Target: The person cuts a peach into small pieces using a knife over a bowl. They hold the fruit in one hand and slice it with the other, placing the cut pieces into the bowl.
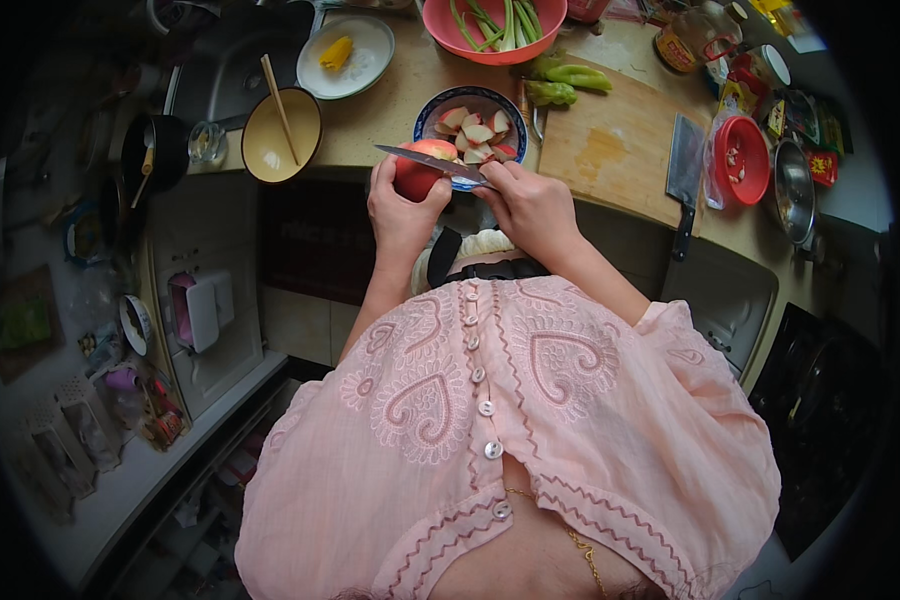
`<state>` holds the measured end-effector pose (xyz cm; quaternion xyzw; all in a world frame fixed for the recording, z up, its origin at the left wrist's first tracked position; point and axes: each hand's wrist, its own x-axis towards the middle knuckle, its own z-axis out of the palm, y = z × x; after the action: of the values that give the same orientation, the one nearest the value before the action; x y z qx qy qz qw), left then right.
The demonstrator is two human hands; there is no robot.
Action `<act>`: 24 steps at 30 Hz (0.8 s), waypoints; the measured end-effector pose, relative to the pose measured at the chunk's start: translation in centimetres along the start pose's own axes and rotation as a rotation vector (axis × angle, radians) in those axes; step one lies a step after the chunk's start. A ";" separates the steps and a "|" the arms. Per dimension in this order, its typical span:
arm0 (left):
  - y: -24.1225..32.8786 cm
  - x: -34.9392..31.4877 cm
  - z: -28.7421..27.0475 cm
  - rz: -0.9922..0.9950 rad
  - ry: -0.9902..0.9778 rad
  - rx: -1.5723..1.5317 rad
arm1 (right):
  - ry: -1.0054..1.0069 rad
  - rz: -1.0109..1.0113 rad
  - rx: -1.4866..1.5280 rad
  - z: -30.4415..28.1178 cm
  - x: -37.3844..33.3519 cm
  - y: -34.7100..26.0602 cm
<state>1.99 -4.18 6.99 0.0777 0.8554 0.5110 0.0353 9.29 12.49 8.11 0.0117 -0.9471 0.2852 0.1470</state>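
My left hand (pixel 398 208) grips a red apple (pixel 415 180) over the counter's front edge, with a pale cut face showing on top. My right hand (pixel 532 208) is closed around the handle of a knife (pixel 430 162); its blade points left and lies across the top of the apple. Just beyond both hands, a blue-and-white patterned bowl (pixel 422 113) holds several cut apple chunks (pixel 475 133) with red skin. The right hand covers the knife handle, and the near rim of the bowl is partly hidden behind the knife.
A wooden cutting board (pixel 625 130) and a cleaver (pixel 686 165) lie right, green peppers (pixel 578 77) behind. Farther right are a red bowl (pixel 742 160) and a metal bowl (pixel 794 190). Left stand a yellow bowl (pixel 255 150) with chopsticks (pixel 278 105) and a white plate (pixel 368 60).
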 end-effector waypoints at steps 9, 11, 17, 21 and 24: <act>0.7 -0.4 0.0 0.032 0.050 0.030 | -0.003 0.008 -0.022 0.0 0.1 -0.3; 0.8 -0.4 -0.2 0.051 0.068 0.045 | -0.001 0.007 -0.025 0.1 0.0 -0.2; 1.0 -0.3 -0.1 0.064 0.137 0.072 | -0.011 0.008 0.009 0.3 0.3 -0.2; 1.0 -0.3 0.0 0.077 0.165 0.094 | -0.012 0.026 -0.006 0.4 0.0 -0.2; 0.8 -0.5 0.3 0.088 0.152 0.144 | 0.018 0.016 -0.040 0.6 0.4 -0.6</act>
<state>2.58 -3.58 7.56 0.0787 0.8857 0.4537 -0.0580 8.79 11.72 8.06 -0.0015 -0.9513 0.2676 0.1533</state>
